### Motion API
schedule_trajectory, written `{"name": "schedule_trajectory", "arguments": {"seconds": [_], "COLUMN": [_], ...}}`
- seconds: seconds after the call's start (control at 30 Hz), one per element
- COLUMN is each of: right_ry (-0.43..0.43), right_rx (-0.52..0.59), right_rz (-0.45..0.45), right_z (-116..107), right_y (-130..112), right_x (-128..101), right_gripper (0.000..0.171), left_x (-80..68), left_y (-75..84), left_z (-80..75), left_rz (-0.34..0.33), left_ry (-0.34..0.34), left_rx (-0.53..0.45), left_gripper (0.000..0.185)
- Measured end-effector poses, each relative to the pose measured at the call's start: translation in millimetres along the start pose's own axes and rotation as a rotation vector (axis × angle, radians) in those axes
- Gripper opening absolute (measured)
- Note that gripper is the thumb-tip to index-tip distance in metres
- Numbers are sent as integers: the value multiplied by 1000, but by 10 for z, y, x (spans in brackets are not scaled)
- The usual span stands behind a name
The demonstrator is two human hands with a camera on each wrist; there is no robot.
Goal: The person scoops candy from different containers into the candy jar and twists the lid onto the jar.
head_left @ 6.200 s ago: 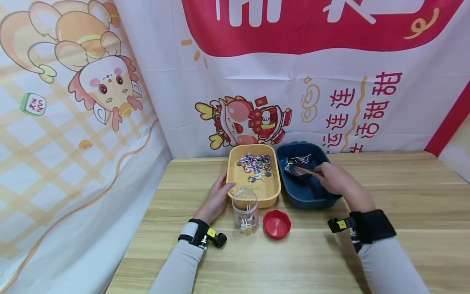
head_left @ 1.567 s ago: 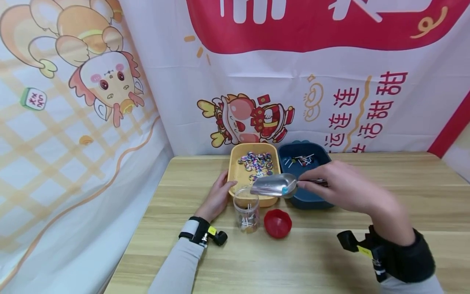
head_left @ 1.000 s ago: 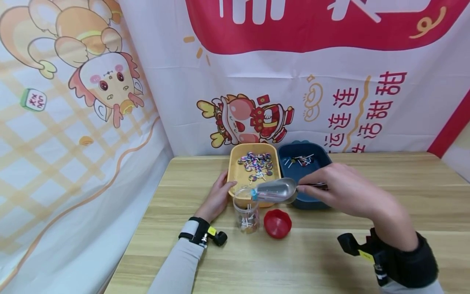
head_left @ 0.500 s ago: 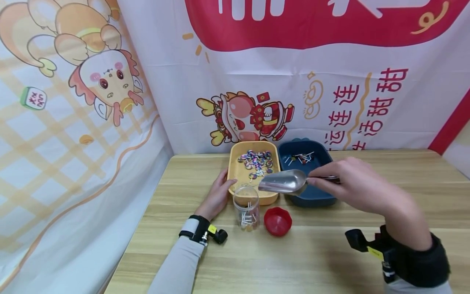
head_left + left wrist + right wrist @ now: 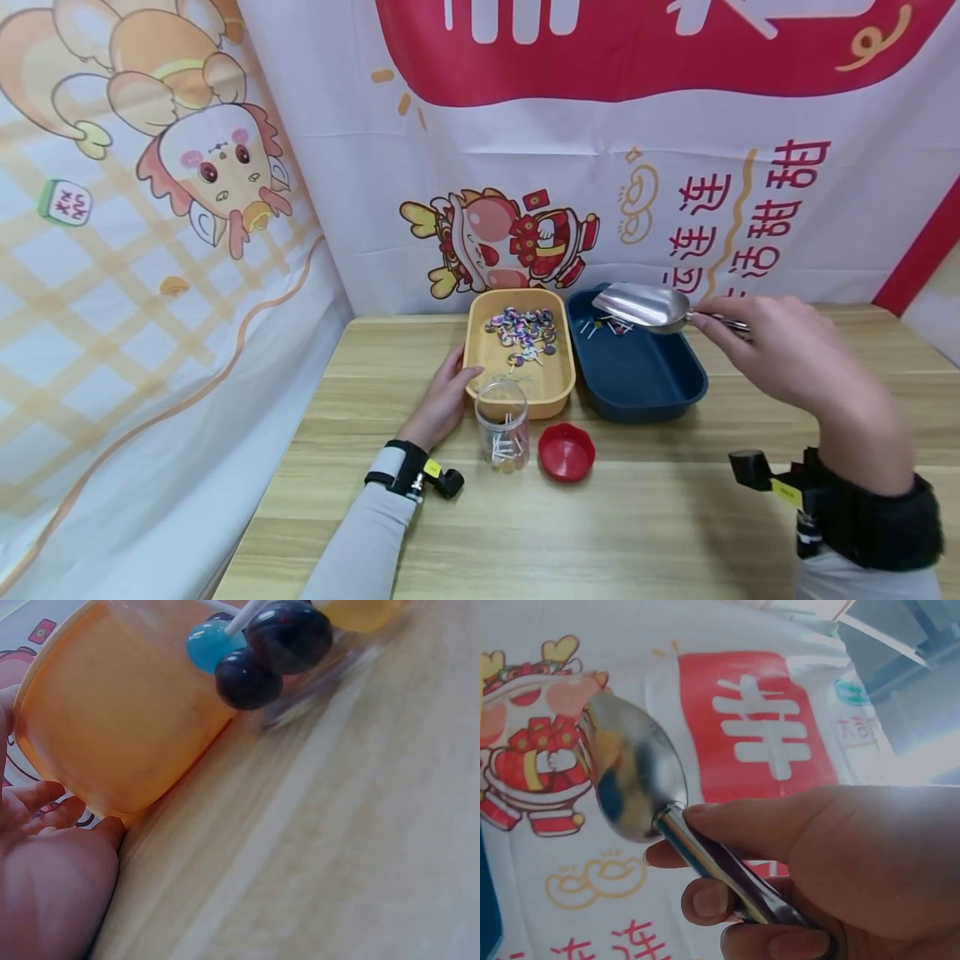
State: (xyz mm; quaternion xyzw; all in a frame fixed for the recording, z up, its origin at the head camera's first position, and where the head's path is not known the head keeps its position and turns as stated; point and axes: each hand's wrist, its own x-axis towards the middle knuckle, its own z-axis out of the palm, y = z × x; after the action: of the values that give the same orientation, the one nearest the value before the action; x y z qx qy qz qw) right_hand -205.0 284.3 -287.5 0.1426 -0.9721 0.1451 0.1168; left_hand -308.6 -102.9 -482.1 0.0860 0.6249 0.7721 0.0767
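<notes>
My right hand (image 5: 780, 350) grips the handle of a metal scoop (image 5: 641, 306) and holds it in the air over the far right corner of the blue tray (image 5: 637, 383); the right wrist view shows the scoop (image 5: 634, 776) with my fingers (image 5: 727, 900) curled round its handle. A few lollipops (image 5: 609, 324) lie at the far end of the blue tray. My left hand (image 5: 442, 400) rests flat against the left side of the yellow tray (image 5: 555, 400), which holds several colourful lollipops (image 5: 522, 329). A clear jar (image 5: 502, 427) with some lollipops (image 5: 255, 652) inside stands in front of the yellow tray (image 5: 112, 727).
A red lid (image 5: 566, 452) lies on the wooden table (image 5: 600, 533) right of the jar. Printed cloth banners (image 5: 600, 150) hang close behind the trays and along the left side.
The right hand carried the scoop from the blue tray to above the jar, tipped it there, then swung it back right and up over the blue tray's far end. The left hand stayed put.
</notes>
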Motion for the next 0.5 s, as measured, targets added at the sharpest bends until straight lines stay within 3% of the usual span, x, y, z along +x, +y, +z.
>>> {"name": "schedule_trajectory", "arguments": {"seconds": [0.2,0.5], "right_ry": [-101,-135], "right_rx": [1,-13], "right_rz": [23,8], "right_z": [133,517], "right_y": [128,212], "right_x": [133,387], "right_gripper": [39,29], "left_x": [6,4], "left_y": [-13,-16], "left_z": [-7,-9], "left_rz": [12,2], "left_ry": [-8,1], "left_rx": [-5,2], "left_gripper": [67,68]}}
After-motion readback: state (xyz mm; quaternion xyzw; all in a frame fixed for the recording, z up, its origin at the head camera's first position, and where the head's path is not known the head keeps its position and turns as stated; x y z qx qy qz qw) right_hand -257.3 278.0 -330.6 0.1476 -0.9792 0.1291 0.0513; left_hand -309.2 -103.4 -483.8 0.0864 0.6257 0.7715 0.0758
